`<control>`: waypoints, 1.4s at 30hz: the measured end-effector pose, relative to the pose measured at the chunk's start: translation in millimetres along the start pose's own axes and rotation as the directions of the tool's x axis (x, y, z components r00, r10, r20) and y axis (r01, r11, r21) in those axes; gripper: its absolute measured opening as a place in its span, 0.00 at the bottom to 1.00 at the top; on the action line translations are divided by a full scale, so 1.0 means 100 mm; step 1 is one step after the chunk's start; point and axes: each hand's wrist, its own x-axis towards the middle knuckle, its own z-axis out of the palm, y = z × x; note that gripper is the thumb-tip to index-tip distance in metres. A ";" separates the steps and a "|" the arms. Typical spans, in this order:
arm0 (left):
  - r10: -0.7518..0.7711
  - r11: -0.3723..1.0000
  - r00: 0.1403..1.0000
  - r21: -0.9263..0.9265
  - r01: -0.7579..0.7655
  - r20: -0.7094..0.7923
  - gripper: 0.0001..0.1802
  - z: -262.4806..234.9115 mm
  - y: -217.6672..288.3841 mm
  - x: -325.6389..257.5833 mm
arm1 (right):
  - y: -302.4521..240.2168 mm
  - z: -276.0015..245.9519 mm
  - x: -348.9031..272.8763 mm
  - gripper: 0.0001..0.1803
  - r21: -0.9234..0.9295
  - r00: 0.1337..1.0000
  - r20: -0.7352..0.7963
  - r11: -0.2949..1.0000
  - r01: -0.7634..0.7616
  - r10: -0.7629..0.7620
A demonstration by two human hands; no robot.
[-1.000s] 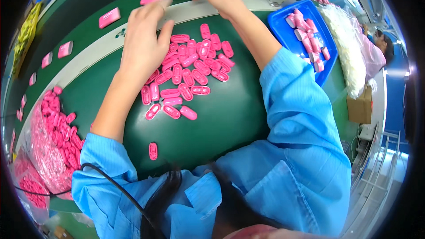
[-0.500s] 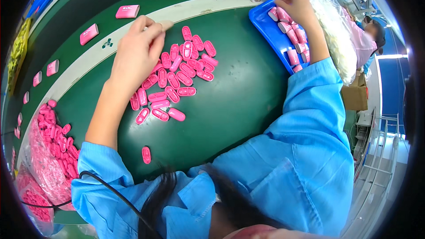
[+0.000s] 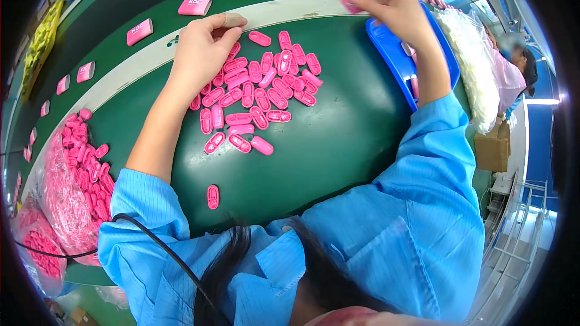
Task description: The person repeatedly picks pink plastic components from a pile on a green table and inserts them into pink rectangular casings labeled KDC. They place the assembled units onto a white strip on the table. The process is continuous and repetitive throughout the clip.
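Note:
Toward the back right, my right hand (image 3: 396, 12) grips a pink case (image 3: 357, 0), slightly blurred, above the end of the white strip. Under that forearm lies a blue tray (image 3: 389, 54), with a few pink cases showing inside. My left hand (image 3: 202, 48) is at the back left of a loose pile of pink oval caps (image 3: 264, 78). Its fingers are curled, a beige cover is on one fingertip, and whatever they may hold is hidden. Some caps lie under and beside this hand. One pink cap (image 3: 212, 197) sits apart, nearer to me.
Behind a white strip (image 3: 290, 17), pink cases (image 3: 194, 6) stand spaced along a green belt. A clear bag (image 3: 72, 199) of pink caps lies at left, by a black cable (image 3: 160, 242). A bag of whitish pieces (image 3: 468, 66) and another person (image 3: 507, 75) are at right.
My right hand has come up out of the blue tray and moved left with a pink case. My left hand stays by the caps, fingers shifted. The whole view has turned slightly.

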 end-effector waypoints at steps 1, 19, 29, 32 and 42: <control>-0.006 0.997 1.000 0.078 0.006 -0.001 0.13 0.00 0.03 0.01 | -0.05 0.16 0.05 0.17 0.159 0.998 0.059 0.987 -0.005 -0.004; 0.110 0.992 0.993 0.071 -0.106 -0.052 0.16 -0.04 0.10 0.15 | -0.25 1.11 0.34 0.17 0.774 0.981 0.137 0.633 -0.019 -0.139; -0.240 0.648 0.970 -0.748 0.140 -0.026 0.18 -0.13 -0.13 0.19 | -0.27 1.38 0.60 0.17 0.865 0.969 0.234 0.471 -0.172 -0.077; -0.214 0.574 0.977 -0.812 0.111 -0.018 0.18 0.00 -0.13 0.22 | -0.14 1.28 0.62 0.15 0.803 0.976 0.195 0.588 -0.098 -0.102; -0.190 0.716 0.977 -0.694 0.069 -0.099 0.16 -0.04 -0.01 0.20 | -0.14 1.12 0.60 0.17 0.737 0.973 0.179 0.675 -0.033 -0.148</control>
